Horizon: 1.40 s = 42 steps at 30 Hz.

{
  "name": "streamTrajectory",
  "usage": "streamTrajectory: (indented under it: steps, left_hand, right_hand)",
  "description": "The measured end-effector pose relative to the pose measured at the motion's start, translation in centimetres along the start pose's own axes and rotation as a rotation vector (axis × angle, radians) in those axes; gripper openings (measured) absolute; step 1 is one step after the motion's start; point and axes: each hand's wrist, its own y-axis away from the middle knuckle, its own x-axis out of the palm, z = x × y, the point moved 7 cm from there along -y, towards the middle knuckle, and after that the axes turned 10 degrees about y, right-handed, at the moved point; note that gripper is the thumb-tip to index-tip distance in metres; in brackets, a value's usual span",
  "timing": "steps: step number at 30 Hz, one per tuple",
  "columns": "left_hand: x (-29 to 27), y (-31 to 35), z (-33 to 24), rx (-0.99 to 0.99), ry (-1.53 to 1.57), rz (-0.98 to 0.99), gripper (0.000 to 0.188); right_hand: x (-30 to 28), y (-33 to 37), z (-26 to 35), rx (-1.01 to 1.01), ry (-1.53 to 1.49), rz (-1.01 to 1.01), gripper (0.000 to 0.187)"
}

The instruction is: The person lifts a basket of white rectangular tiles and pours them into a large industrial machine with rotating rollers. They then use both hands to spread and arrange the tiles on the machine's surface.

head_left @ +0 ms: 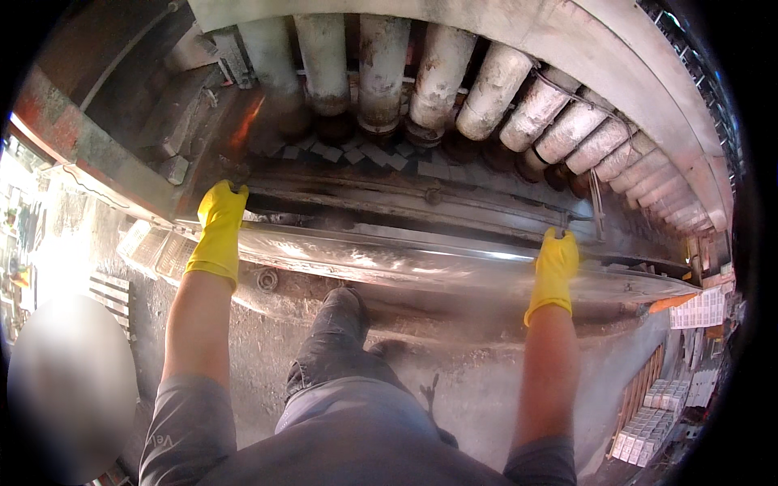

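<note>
Both my hands wear yellow rubber gloves and reach forward to a long, shiny metal panel (365, 261) along the front of a machine. My left hand (220, 212), closed, is at the panel's left end, with its fingertips curled over toward the machine. Far to the right, my right hand (556, 263) is closed at the same panel's upper edge. The gloves hide exactly where the fingers meet the metal. Behind the panel runs a dark, grimy rail (389, 194). Small flat grey pieces (374, 154) lie beyond it.
A curved row of thick, stained cylinders (383, 69) stands over the machine bed, under a pale beam (559, 36). White stacked blocks (648, 425) sit on the floor at lower right. At left are a pale slatted pallet (109, 296) and a blurred oval shape (73, 397).
</note>
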Motion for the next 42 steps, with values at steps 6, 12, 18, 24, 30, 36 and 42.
streamTrajectory:
  steps: [6,12,18,24,30,36,42]
  left_hand:
    - [0.3,-1.7,-0.8,-0.024,-0.019,-0.007,0.049]
    - [0.8,-3.5,-2.0,-0.011,-0.041,0.013,0.05]
    - [1.1,-4.7,-2.7,0.018,-0.04,-0.036,0.048]
    - [0.7,-5.2,-4.2,-0.003,-0.024,-0.022,0.046]
    - [0.8,-4.8,-3.3,-0.004,-0.029,-0.024,0.047]
    - [0.8,-3.5,-2.0,0.015,-0.008,-0.018,0.049]
    - [0.5,-1.9,-2.2,-0.039,-0.064,0.04,0.051]
  right_hand:
    - [-0.1,-1.4,2.3,0.025,0.009,0.052,0.062]
    - [1.3,-4.2,3.4,-0.031,0.106,-0.022,0.059]
    - [1.8,-5.7,4.9,-0.033,0.1,0.011,0.059]
    - [2.1,-6.8,5.3,0.004,0.08,0.017,0.058]
    - [1.1,-5.4,5.4,-0.04,0.073,0.009,0.058]
    - [1.0,-4.2,3.4,-0.031,0.078,-0.013,0.058]
    - [1.1,-2.8,1.2,-0.005,0.032,-0.009,0.058]
